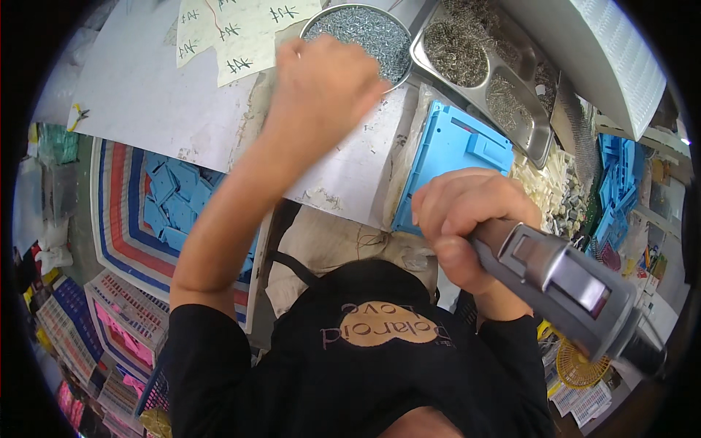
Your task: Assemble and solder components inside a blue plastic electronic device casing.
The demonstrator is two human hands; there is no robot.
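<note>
My left hand (325, 87) is at the near left rim of a round metal dish (369, 44) full of small silvery screws. Its fingers are curled together, and what they hold, if anything, is hidden. Wrapped round the body of a dark grey electric screwdriver (551, 274), my right hand (475, 219) keeps the tool tilted, its thick end toward the lower right. Under and just beyond that hand lies a light blue plastic housing (456, 142) on the table edge. The screwdriver's tip is hidden by my fingers.
A steel compartment tray (478, 91) with springs and small metal parts stands beside the dish. Cream plastic pieces (551, 182) and more blue parts (617, 190) lie to the right. Left are a paper with handwriting (237, 33) and a striped-lined bin (120, 219) of blue pieces.
</note>
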